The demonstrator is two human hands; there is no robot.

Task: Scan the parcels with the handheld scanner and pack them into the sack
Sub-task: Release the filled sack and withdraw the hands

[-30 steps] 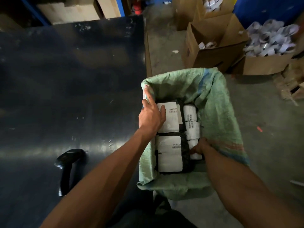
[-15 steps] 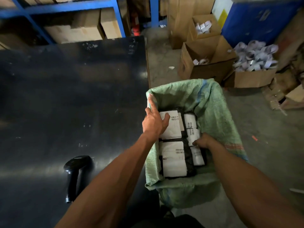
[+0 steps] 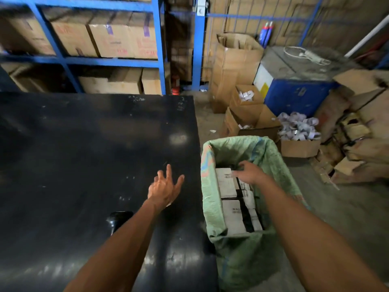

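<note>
The black table (image 3: 84, 154) lay bare ahead, save the scanner (image 3: 117, 218) near its front; parcels (image 3: 228, 182) crowded the sack (image 3: 273, 165); cartons (image 3: 248, 121) hemmed it behind.

The left hand (image 3: 163, 189) hovered spread over the bench (image 3: 84, 154) beyond the scanner (image 3: 117, 220), while the right hand (image 3: 249, 172) reached onto parcels (image 3: 228, 184) in the sack (image 3: 271, 165).

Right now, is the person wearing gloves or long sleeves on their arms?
No. Both the left hand and the right hand are bare, with no gloves, rings or watch showing. Both forearms are uncovered all the way down to the bottom of the picture, so no sleeves can be seen.
</note>
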